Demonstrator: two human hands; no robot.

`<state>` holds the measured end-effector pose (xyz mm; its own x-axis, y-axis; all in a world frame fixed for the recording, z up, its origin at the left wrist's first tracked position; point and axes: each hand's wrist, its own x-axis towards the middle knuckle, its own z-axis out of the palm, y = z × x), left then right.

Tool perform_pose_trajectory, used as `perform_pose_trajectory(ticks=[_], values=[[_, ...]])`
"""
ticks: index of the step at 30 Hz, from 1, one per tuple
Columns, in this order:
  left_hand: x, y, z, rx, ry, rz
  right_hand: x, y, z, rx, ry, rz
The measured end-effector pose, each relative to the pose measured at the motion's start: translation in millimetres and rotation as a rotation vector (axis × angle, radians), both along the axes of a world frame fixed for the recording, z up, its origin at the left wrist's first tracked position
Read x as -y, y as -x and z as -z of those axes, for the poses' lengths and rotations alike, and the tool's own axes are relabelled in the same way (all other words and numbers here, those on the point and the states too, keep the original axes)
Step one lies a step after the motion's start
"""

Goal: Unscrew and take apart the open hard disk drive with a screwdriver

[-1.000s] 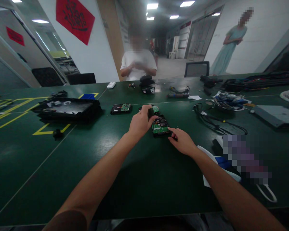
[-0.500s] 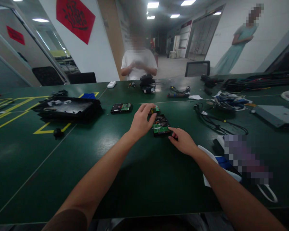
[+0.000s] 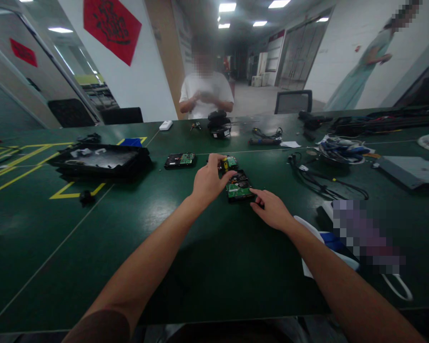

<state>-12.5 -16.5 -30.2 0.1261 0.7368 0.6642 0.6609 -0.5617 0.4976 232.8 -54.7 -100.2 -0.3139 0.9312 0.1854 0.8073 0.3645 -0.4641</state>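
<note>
Black hard drive [image 3: 240, 183], flat, green board [image 3: 238, 192] up

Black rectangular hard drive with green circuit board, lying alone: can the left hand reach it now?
Probably yes: only green tabletop shows between hard drive and left hand, though that hand seems to hold a black-and-yellow object.

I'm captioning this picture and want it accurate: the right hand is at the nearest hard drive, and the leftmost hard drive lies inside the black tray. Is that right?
Not quite: the head view shows the leftmost hard drive on the green table, apart from the black tray. The right hand is indeed at the nearest hard drive.
</note>
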Motion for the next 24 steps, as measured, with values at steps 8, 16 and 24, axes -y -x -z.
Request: perform_pose_trajectory(ticks=[8, 16, 24], values=[[5, -3, -8.7, 0.045, 0.000, 0.277, -1, -1, 4.0, -0.003, -0.030, -0.009], [-1, 4, -8.5, -0.073, -0.069, 0.100, 0, -1, 3.5, 0.007, -0.019, 0.002], [-2, -5, 7.3, 0.117, -0.051, 0.120, 0, 0, 1.6, 0.013, -0.020, 0.001]])
